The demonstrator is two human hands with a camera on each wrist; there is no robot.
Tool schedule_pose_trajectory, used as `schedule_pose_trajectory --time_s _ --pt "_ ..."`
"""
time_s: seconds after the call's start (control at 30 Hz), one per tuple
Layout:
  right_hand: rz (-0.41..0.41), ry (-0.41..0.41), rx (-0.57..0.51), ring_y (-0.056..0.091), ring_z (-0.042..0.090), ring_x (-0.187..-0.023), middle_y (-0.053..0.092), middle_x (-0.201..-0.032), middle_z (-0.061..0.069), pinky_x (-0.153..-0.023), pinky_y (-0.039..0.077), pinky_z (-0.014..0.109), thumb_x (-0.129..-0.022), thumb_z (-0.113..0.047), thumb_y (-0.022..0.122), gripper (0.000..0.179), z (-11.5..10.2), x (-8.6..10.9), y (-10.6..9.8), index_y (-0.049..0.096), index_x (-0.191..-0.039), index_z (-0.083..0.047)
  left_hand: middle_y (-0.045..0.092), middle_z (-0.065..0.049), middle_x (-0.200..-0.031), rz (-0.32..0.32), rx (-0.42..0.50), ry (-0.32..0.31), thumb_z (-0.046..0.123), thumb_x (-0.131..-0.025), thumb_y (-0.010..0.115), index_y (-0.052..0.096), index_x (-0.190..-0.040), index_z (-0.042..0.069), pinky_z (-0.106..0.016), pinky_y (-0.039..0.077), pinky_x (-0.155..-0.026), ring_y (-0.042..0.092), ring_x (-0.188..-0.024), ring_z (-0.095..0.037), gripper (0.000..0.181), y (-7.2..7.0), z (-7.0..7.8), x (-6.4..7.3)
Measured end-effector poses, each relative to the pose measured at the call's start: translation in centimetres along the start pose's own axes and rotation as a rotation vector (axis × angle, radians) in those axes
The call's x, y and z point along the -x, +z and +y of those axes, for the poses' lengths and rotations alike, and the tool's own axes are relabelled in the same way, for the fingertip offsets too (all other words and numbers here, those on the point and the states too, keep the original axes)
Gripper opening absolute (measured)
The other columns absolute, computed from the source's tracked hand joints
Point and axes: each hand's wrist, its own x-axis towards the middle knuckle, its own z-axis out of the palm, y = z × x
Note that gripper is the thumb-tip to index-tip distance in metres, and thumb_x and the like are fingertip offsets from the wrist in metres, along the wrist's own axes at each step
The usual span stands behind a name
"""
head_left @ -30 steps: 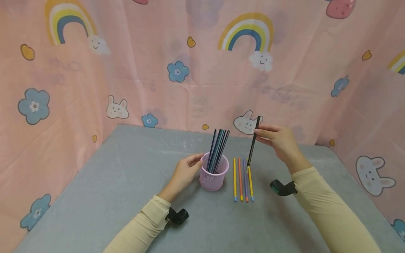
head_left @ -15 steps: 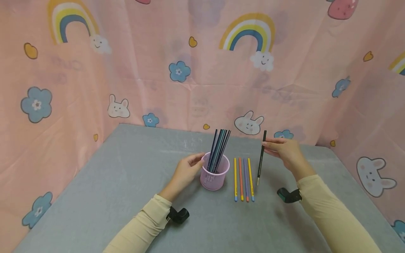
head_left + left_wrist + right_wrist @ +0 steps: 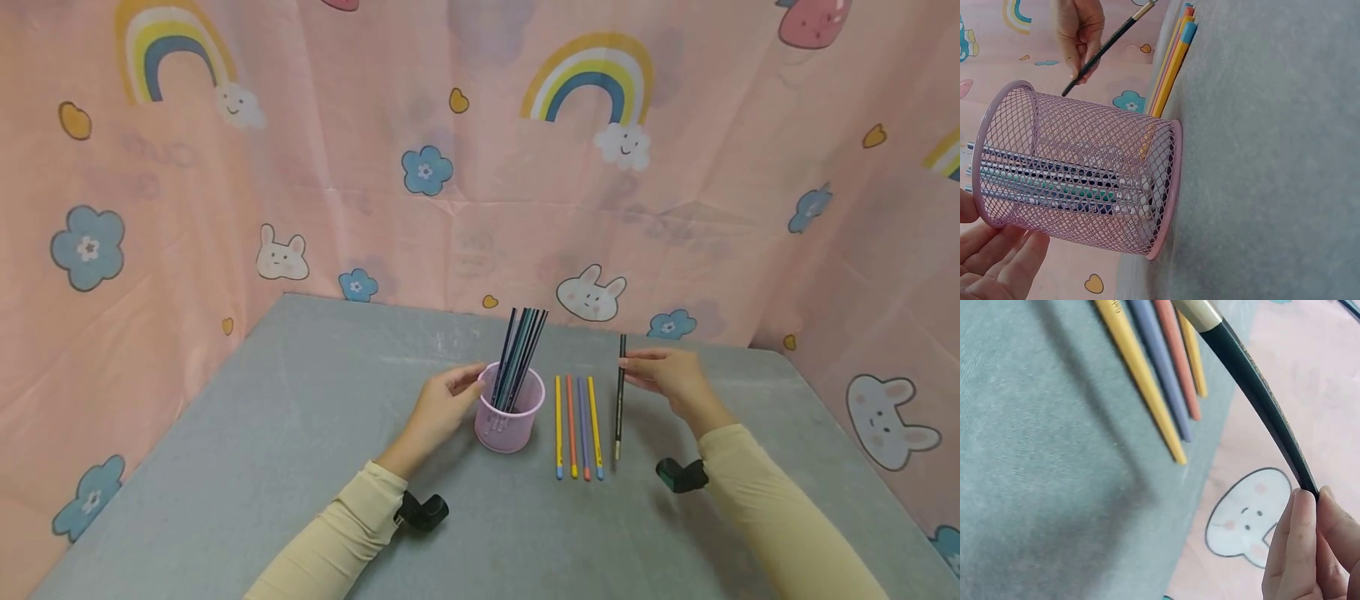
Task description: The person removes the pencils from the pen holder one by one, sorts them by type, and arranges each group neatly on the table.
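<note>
My left hand (image 3: 441, 410) holds the rim of a pink mesh pencil cup (image 3: 504, 432) from the left, thumb and fingers about the rim in the left wrist view. Dark pencils (image 3: 517, 358) stand leaning inside the cup. Between thumb and fingertips, my right hand (image 3: 667, 382) pinches a black pencil (image 3: 619, 408) near its far end. Its pale metal ferrule (image 3: 1200, 314) points down toward the tabletop, right of a row of pencils. That row has a left yellow pencil (image 3: 558, 425), an orange pencil (image 3: 572, 425), a purple pencil (image 3: 583, 425) and a right yellow pencil (image 3: 595, 425).
The grey tabletop (image 3: 300, 467) reaches back to a pink printed curtain (image 3: 360, 125) that also hangs at both sides. A black wrist camera (image 3: 423, 512) sits on the left sleeve, and another black wrist camera (image 3: 681, 475) on the right.
My right hand has carried the black pencil from above the row to its right side, then lowered it toward the table. The left hand and the cup stay in place.
</note>
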Motion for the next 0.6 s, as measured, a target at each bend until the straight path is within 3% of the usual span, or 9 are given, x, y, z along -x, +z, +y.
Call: schedule_pose_trajectory --time_s 0.27,0.5,0.6 --pt "-0.01 0.073 0.029 0.068 0.005 -0.076 0.067 -0.091 -0.002 -0.087 0.052 0.032 -0.086 -0.018 0.067 0.052 1.1 -0.6 0.1 0.05 -0.128 0.006 0.06 -0.012 -0.125 -0.006 0.004 -0.027 0.017 -0.092 0.058 0.058 -0.124 0.006 -0.038 0.045 -0.1 0.056 -0.116 -0.025 0.034 0.0 0.4 0.2" --pt "0.019 0.129 0.097 0.067 0.006 -0.074 0.068 -0.088 -0.002 -0.084 0.054 0.032 -0.084 -0.021 0.069 0.048 2.6 -1.6 0.6 0.055 -0.124 0.002 0.058 -0.019 -0.125 -0.014 -0.013 -0.02 0.009 -0.093 0.054 0.055 -0.124 -0.004 -0.04 0.045 -0.099 0.055 -0.116 -0.031 0.034 -0.2 3.2 1.4" --pt "0.011 0.13 0.097 0.067 0.006 -0.072 0.068 -0.084 -0.003 -0.08 0.056 0.03 -0.084 -0.017 0.069 0.045 3.0 -1.8 0.8 0.056 -0.121 0.004 0.058 -0.019 -0.125 -0.011 -0.014 -0.018 0.009 -0.093 0.054 0.056 -0.124 -0.003 -0.04 0.045 -0.099 0.055 -0.116 -0.031 0.033 -0.2 3.0 1.3"
